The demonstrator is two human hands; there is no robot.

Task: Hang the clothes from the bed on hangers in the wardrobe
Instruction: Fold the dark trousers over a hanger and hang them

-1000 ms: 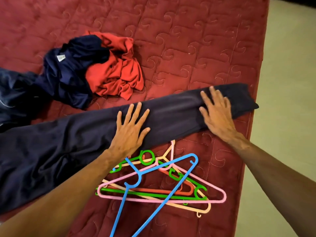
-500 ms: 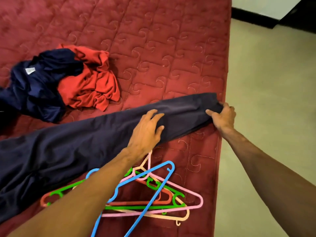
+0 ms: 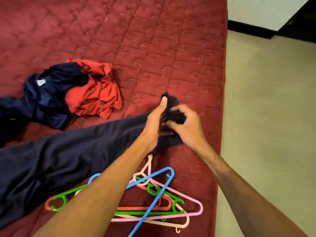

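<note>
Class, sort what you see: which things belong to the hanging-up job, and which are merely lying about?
Job: dark trousers, gripped by left hand and right hand; red garment; navy garment; hangers; bed.
Lying about: floor; black skirting.

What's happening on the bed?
A person is bunching up one end of the long trousers lying across the red bed. The left hand and right hand both grip that end. The hangers lie in a pile nearby, untouched. A navy garment and a red one lie crumpled further back.
</note>
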